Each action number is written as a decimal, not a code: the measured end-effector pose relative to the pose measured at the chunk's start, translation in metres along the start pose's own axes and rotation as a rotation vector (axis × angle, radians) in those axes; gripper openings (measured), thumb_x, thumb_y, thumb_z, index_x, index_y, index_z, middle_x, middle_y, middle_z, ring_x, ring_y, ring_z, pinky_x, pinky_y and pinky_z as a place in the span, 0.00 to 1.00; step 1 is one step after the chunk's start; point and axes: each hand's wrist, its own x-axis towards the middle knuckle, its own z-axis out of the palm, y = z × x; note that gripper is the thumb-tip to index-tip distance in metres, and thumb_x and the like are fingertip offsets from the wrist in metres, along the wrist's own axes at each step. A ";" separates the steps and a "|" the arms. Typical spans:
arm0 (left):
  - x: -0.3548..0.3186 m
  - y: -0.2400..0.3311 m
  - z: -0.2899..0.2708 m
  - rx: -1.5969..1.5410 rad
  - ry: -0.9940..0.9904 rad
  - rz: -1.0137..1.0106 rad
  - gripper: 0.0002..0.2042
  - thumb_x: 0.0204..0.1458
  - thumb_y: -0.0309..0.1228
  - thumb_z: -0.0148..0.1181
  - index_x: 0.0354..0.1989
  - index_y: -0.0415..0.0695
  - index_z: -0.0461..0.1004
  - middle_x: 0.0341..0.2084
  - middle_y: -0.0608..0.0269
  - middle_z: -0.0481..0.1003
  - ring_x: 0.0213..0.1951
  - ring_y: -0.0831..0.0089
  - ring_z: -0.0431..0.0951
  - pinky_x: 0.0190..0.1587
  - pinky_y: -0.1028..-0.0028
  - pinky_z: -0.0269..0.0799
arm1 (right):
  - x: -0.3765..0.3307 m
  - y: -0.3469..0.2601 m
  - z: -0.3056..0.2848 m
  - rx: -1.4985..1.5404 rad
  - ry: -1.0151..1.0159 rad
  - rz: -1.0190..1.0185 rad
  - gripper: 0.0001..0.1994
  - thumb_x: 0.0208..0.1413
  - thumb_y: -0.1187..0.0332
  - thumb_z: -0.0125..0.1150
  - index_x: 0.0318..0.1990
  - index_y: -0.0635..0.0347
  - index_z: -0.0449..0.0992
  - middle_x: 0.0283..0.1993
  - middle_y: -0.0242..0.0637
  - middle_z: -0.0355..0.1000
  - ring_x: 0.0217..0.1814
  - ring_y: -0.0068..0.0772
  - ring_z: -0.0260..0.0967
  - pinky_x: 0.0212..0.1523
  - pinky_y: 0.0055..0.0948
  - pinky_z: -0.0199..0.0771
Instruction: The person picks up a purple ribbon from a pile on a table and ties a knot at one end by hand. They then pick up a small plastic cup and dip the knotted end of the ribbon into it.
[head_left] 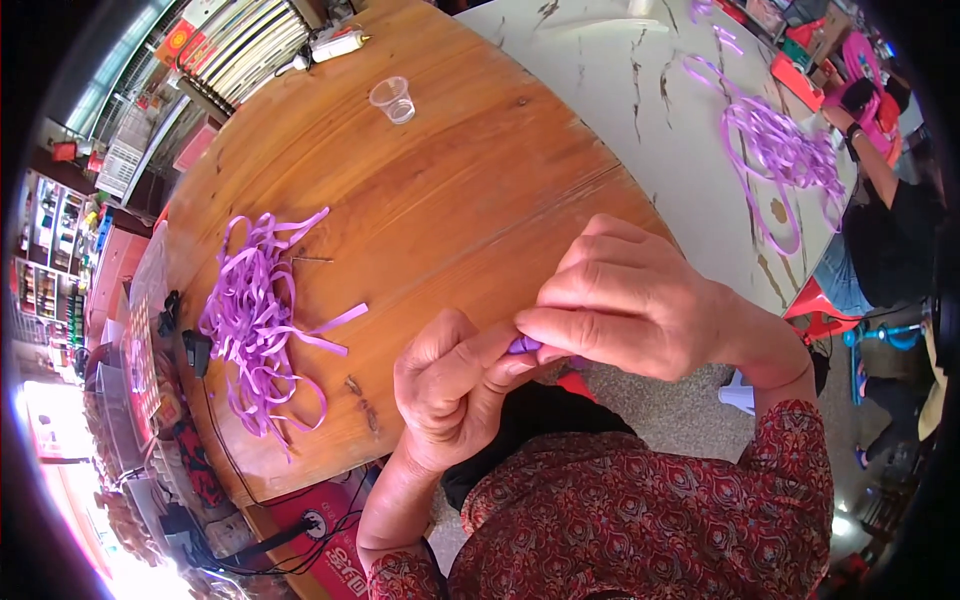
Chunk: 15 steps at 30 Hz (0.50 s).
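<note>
My left hand (pixel 450 385) and my right hand (pixel 635 300) meet in front of my chest, near the wooden table's edge. Between their fingertips is a small piece of purple ribbon (pixel 523 345), mostly covered by the fingers. The left thumb and forefinger pinch it from one side, while the right thumb and fingers close on it from the other. To the left on the wooden table (pixel 440 200) lies a tangled heap of purple ribbon (pixel 250 310), with loose ends stretching toward my left hand. A thin, needle-like piece (pixel 313 260) rests beside the heap.
Farther back stands a clear plastic cup (pixel 393 100), near a white glue gun (pixel 335 45). A white marbled table (pixel 640 130) adjoins on the right, bearing more purple ribbon (pixel 780 150). Another person's arm (pixel 872 160) reaches in there. Black cables (pixel 215 420) run along the left edge.
</note>
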 end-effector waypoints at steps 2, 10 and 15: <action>0.000 -0.002 0.000 0.121 -0.012 0.080 0.10 0.41 0.31 0.68 0.30 0.40 0.77 0.16 0.66 0.63 0.16 0.74 0.62 0.18 0.74 0.57 | -0.001 -0.002 -0.002 -0.033 0.005 -0.025 0.15 0.38 0.70 0.66 0.36 0.65 0.77 0.31 0.33 0.69 0.27 0.29 0.65 0.26 0.27 0.61; 0.002 0.010 -0.007 0.357 -0.136 0.417 0.12 0.28 0.26 0.66 0.26 0.40 0.76 0.18 0.70 0.61 0.19 0.76 0.70 0.16 0.75 0.61 | 0.000 -0.012 -0.007 0.425 -0.211 0.166 0.08 0.43 0.74 0.65 0.31 0.63 0.72 0.26 0.33 0.62 0.27 0.35 0.60 0.29 0.32 0.60; 0.001 0.005 -0.010 0.357 -0.172 0.463 0.13 0.24 0.25 0.65 0.24 0.39 0.76 0.19 0.71 0.62 0.20 0.76 0.72 0.16 0.75 0.62 | 0.002 -0.011 -0.002 0.555 -0.278 0.279 0.06 0.47 0.74 0.64 0.31 0.62 0.72 0.27 0.34 0.63 0.28 0.38 0.62 0.29 0.33 0.63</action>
